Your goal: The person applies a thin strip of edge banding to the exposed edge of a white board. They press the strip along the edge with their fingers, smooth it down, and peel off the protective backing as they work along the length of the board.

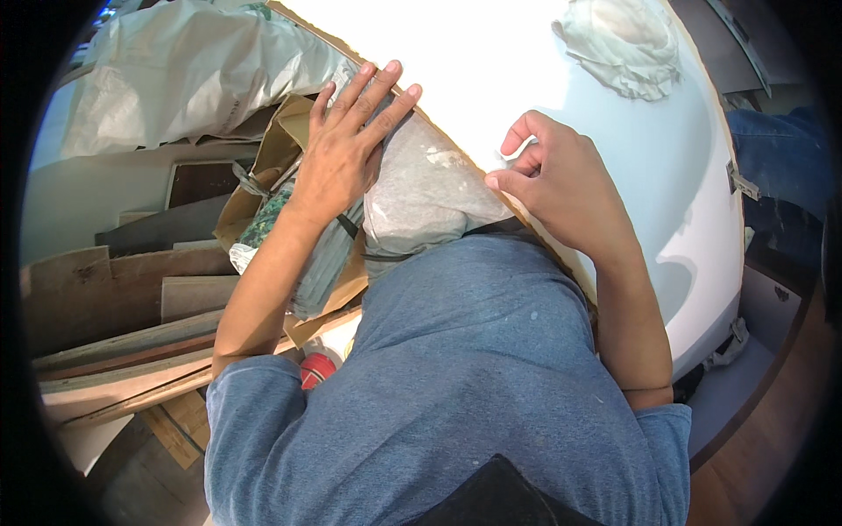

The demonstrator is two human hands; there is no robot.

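A large white board (658, 219) with a rough brown edge slants across my lap and upward. My left hand (351, 140) lies with fingers spread over its near edge at the upper middle, fingertips on that edge. My right hand (548, 180) is curled at the same edge lower to the right, thumb and fingers closed around a small whitish bit that I cannot make out. A crumpled white cloth (618, 44) lies on the board at the upper right.
Wooden offcuts (114, 289) are stacked at left, below a white plastic sack (184, 70). An open cardboard box (246, 206) with bundled contents sits beside my left arm. A metal fitting (741, 182) is on the board's right edge; blue fabric (772, 158) shows beyond.
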